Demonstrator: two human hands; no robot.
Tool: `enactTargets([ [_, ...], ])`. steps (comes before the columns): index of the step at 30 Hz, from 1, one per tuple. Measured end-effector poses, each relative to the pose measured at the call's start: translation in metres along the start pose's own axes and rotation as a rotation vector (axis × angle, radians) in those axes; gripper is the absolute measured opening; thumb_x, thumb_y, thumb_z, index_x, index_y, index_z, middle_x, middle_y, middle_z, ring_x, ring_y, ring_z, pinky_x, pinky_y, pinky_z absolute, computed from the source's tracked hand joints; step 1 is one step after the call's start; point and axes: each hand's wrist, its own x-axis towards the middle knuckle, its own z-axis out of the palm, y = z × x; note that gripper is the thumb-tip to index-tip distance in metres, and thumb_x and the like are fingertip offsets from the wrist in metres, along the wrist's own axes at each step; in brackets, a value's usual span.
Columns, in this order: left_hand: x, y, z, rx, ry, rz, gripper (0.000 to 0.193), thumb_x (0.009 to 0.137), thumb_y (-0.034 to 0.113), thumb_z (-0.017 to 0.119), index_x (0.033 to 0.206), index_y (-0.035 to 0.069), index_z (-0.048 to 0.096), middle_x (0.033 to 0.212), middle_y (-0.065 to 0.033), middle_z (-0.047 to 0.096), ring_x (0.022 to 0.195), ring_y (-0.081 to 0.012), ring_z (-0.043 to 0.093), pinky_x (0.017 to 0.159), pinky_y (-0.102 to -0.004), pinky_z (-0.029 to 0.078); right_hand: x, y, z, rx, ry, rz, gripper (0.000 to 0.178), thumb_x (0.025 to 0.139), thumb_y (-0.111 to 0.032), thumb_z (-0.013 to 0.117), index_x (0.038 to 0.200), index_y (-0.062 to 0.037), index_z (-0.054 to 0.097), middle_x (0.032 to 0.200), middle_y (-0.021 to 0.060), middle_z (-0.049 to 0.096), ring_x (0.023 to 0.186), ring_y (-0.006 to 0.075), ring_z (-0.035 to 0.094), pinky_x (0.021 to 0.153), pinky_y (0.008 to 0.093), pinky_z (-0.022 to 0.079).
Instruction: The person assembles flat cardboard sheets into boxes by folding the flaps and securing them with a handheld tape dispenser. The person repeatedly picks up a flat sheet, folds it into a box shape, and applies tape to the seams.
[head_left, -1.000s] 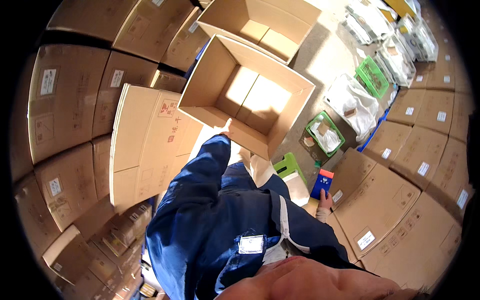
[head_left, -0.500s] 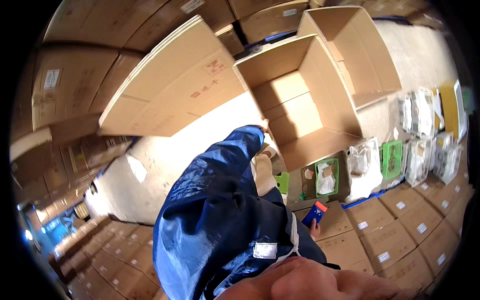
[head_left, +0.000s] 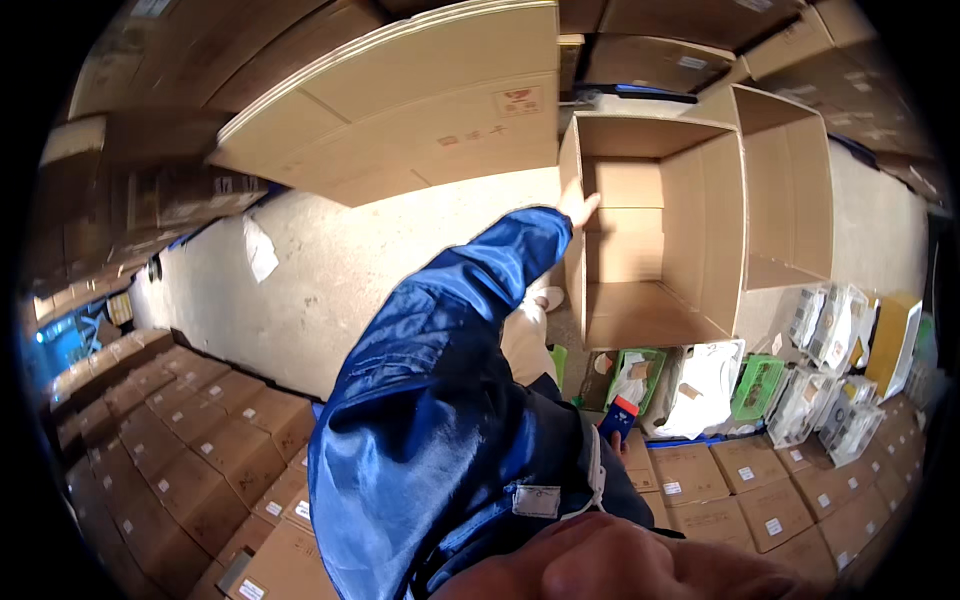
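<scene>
My left hand (head_left: 579, 204), at the end of a blue sleeve, is at the left rim of a large open cardboard box (head_left: 700, 225). Its thumb stands apart toward the inside while the other fingers lie along the wall; the grip looks closed on that edge. Inside, the box shows bare brown walls and a sunlit bottom. Low in the view, close to my body, my right hand (head_left: 619, 447) holds a small dark blue carton (head_left: 616, 420) with an orange-red end. Part of the right hand is hidden behind my clothing.
Tall flattened cardboard sheets (head_left: 430, 105) stand at the far left. A second open box (head_left: 785, 190) adjoins the first on its right. Green baskets (head_left: 757, 388) and clear plastic bins (head_left: 800, 405) line the right side. Stacked cartons (head_left: 190, 430) surround the floor (head_left: 330, 270), where white paper (head_left: 259, 249) lies.
The view has turned, so the open boxes now appear squarer and farther right. My left hand stays at the box's left rim, its thumb now plainly visible. The blue carton remains in my right hand.
</scene>
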Motion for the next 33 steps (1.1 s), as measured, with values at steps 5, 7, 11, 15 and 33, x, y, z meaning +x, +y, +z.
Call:
enactTargets([
  [5, 0.092, 0.059, -0.148, 0.669, 0.360, 0.429, 0.056, 0.071, 0.021, 0.057, 0.118, -0.003, 0.041, 0.126, -0.0227, 0.037, 0.123, -0.0370, 0.028, 0.098, -0.0518, 0.024, -0.020, -0.028, 0.022, 0.083, 0.081, 0.031, 0.036, 0.076, -0.033, 0.066, 0.082, 0.0026, 0.060, 0.075, 0.0054, 0.059, 0.068, 0.0115, 0.052, 0.061, 0.0260, 0.042],
  [7, 0.126, 0.055, -0.248, 0.837, 0.567, 0.423, 0.060, 0.069, 0.023, 0.058, 0.120, -0.002, 0.039, 0.132, -0.0202, 0.031, 0.126, -0.0359, 0.022, 0.098, -0.0560, 0.019, -0.032, -0.053, 0.037, 0.096, 0.067, 0.048, 0.037, 0.076, -0.033, 0.066, 0.082, 0.0027, 0.060, 0.076, 0.0053, 0.059, 0.068, 0.0115, 0.052, 0.061, 0.0260, 0.042],
  [11, 0.167, 0.007, -0.354, 1.070, 0.381, 0.237, 0.079, 0.071, 0.028, 0.062, 0.134, 0.005, 0.020, 0.140, -0.0150, 0.019, 0.129, -0.0311, 0.017, 0.100, -0.0557, 0.017, -0.058, -0.115, 0.077, -0.167, 0.065, 0.062, 0.034, 0.074, -0.031, 0.068, 0.084, 0.0014, 0.060, 0.076, 0.0035, 0.059, 0.067, 0.0114, 0.052, 0.060, 0.0256, 0.042],
  [15, 0.160, 0.010, -0.351, 1.059, 0.284, 0.251, 0.084, 0.070, 0.029, 0.062, 0.135, 0.003, 0.015, 0.142, -0.0140, 0.011, 0.131, -0.0290, 0.013, 0.100, -0.0574, 0.016, -0.079, -0.122, 0.120, -0.047, 0.098, 0.096, 0.028, 0.072, -0.026, 0.072, 0.080, -0.0015, 0.060, 0.073, 0.0020, 0.059, 0.064, 0.0103, 0.052, 0.058, 0.0245, 0.042],
  [33, 0.087, 0.026, -0.360, 0.719, -0.358, 0.420, 0.021, 0.079, 0.022, 0.054, 0.089, 0.004, 0.050, 0.084, -0.0205, 0.059, 0.077, -0.0346, 0.059, 0.069, -0.0425, 0.047, -0.161, -0.054, 0.220, 0.234, 0.170, 0.203, 0.028, 0.066, -0.026, 0.076, 0.069, -0.0040, 0.059, 0.067, 0.0015, 0.058, 0.056, 0.0098, 0.049, 0.054, 0.0257, 0.042],
])
